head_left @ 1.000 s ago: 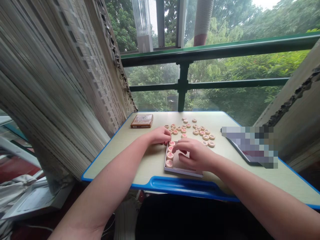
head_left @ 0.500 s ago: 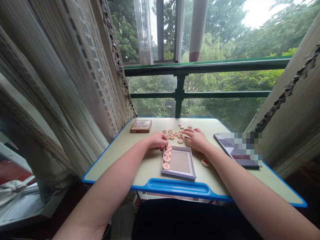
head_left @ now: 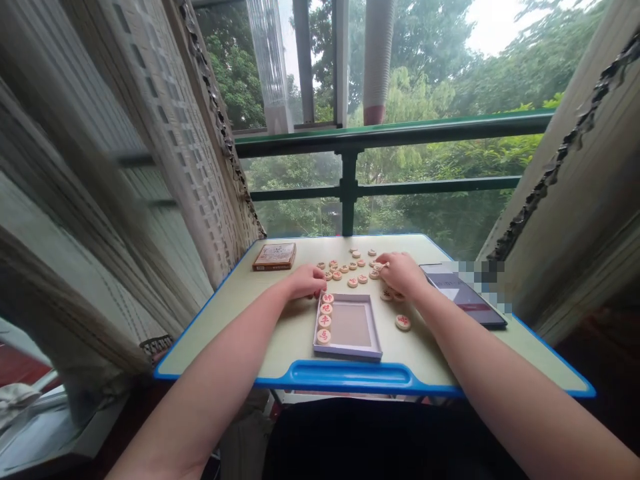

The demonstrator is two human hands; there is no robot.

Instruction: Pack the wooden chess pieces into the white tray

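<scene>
Wooden game discs (head_left: 350, 268) lie scattered across the far middle of the tabletop (head_left: 240, 313), which is a pale laminate with a blue rim. Some are marked in red and some in a darker colour, though the characters are too small to read. Nearer the person sits a shallow white box tray (head_left: 350, 352). Four red-marked discs (head_left: 325, 316) stand in a single column against its left inner wall, and the rest of its grey floor is bare.

The left hand (head_left: 305, 281) rests on the tabletop just beyond the tray's far left corner. It is curled closed into a loose fist, knuckles up, and I cannot tell whether anything is inside it. The right hand (head_left: 401, 273) lies palm down over the right side of the scattered discs, well beyond the tray. Its fingers are bent and their tips are at one disc, but I cannot tell whether that disc is pinched or only touched. A few discs show under and beside its wrist, and a single red-marked disc (head_left: 403, 322) lies alone just right of the tray.

A flat brown box (head_left: 274, 256) lies at the far left of the tabletop. A dark flat device (head_left: 463, 297), partly blurred, lies along the right edge. Woven curtains (head_left: 150, 167) hang on both sides, and a green railing (head_left: 390, 133) crosses the window behind.
</scene>
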